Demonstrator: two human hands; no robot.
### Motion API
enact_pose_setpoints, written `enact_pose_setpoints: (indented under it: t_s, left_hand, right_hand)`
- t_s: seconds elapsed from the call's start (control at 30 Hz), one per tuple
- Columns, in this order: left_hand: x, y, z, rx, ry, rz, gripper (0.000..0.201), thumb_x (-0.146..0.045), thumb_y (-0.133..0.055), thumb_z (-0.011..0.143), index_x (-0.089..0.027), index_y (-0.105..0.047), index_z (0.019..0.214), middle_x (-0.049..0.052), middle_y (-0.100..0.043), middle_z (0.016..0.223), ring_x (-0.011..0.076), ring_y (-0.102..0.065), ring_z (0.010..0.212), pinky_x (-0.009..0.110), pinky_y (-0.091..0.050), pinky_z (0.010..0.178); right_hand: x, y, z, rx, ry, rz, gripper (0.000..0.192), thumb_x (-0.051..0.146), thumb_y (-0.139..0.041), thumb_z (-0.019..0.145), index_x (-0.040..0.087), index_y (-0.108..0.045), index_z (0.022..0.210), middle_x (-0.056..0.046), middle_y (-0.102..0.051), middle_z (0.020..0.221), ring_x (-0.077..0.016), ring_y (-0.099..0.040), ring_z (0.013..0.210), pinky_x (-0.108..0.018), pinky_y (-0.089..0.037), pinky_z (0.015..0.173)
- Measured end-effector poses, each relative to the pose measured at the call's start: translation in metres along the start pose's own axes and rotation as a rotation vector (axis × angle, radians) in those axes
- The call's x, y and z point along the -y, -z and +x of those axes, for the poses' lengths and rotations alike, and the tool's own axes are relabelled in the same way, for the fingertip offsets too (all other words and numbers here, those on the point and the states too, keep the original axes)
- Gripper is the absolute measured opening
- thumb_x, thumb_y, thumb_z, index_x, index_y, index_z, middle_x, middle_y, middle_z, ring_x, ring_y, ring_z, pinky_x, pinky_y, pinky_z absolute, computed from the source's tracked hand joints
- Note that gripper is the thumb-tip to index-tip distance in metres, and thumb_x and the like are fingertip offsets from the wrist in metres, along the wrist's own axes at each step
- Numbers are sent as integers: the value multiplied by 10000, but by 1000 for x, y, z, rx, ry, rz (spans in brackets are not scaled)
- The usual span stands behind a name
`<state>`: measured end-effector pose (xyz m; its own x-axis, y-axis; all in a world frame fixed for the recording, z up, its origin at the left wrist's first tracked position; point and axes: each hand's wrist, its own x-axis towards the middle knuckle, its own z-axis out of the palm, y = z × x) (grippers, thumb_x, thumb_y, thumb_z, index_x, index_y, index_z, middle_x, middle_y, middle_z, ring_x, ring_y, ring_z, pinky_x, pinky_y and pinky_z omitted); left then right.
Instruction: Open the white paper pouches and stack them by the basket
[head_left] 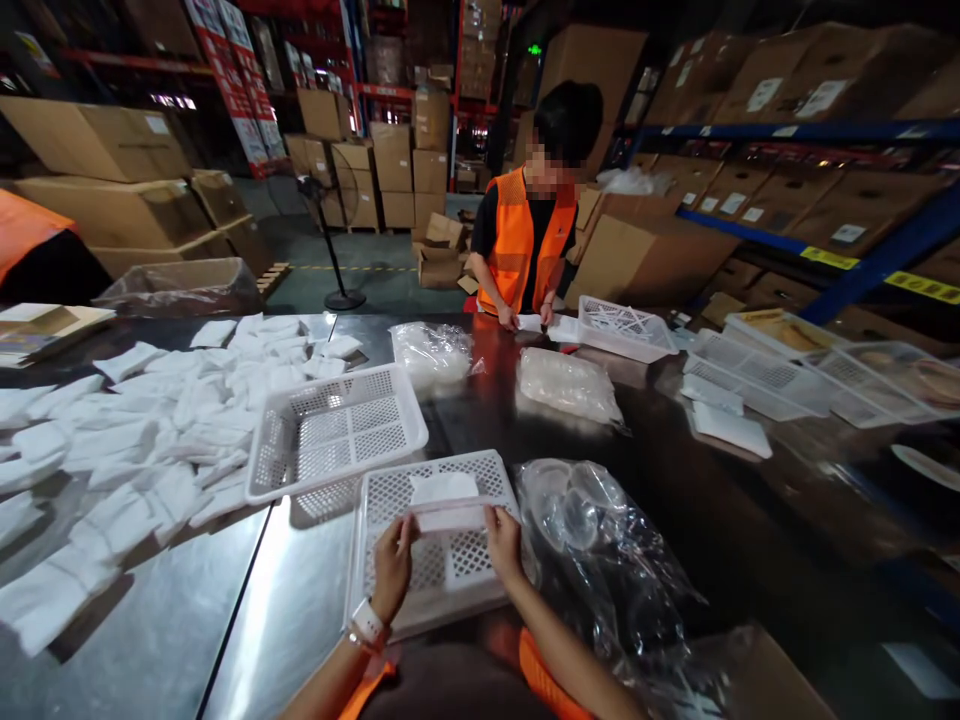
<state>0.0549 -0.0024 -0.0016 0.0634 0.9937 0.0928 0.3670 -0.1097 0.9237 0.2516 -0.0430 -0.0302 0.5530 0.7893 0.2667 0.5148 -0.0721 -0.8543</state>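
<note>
Holding a white packet (pixel 448 516) by both ends: left hand (pixel 393 568) and right hand (pixel 502 543) each pinch it closed between fingers, just above the near basket (pixel 480 480). Risk: the packet is thin and slack, so a loose pinch could drop it skewed onto the packet lying right behind the fingers. Both forearms angle up from below, wrists straight, palms facing inward. Plastic bag (pixel 600 560) sits just right of the right fingers.
</note>
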Motion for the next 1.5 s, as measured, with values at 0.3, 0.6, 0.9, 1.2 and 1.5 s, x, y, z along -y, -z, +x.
enact_pose_setpoints:
  t_s: [0.3,0.6,0.9,1.2,1.5]
  left_hand:
    - [15,-9,26,-18,-71,226,423,-540,-296,907,-246,-461,651,17,-567,573,172,-531,536,285,-328,548]
    - [24,-10,25,-54,-56,343,262,-331,-351,933,-243,-434,701,5,-559,577,164,-522,512,272,-287,531]
    - [13,6,37,113,-17,655,298,-357,-458,928,-193,-553,697,57,-628,598,196,-602,563,268,-306,517]
    - [18,-27,40,392,-842,796,484,-38,-357,839,-135,-551,1272,134,-647,1262,242,-561,1237,466,-438,1037]
    - [39,-31,31,322,-705,803,655,19,-303,821,-165,-391,1443,114,-488,1458,259,-302,1435,592,-284,1150]
  right_hand:
    - [-4,-7,9,-71,57,-251,708,684,-223,926,191,-587,571,-78,-628,529,-150,-449,453,-278,-340,480]
    - [-4,-10,19,-20,155,-328,698,623,-229,960,188,-684,657,-100,-685,599,-180,-558,501,-280,-384,517]
    - [-7,-8,25,50,115,-639,349,352,-516,916,137,-674,1141,-147,-728,898,-256,-678,749,-323,-509,624]
    - [-2,-40,22,454,784,-741,386,54,-447,872,143,-649,1188,-91,-686,1176,-206,-609,1117,-322,-483,1009]
    - [-15,-27,9,362,687,-725,563,4,-383,842,158,-510,1368,-119,-583,1355,-272,-401,1378,-574,-324,1144]
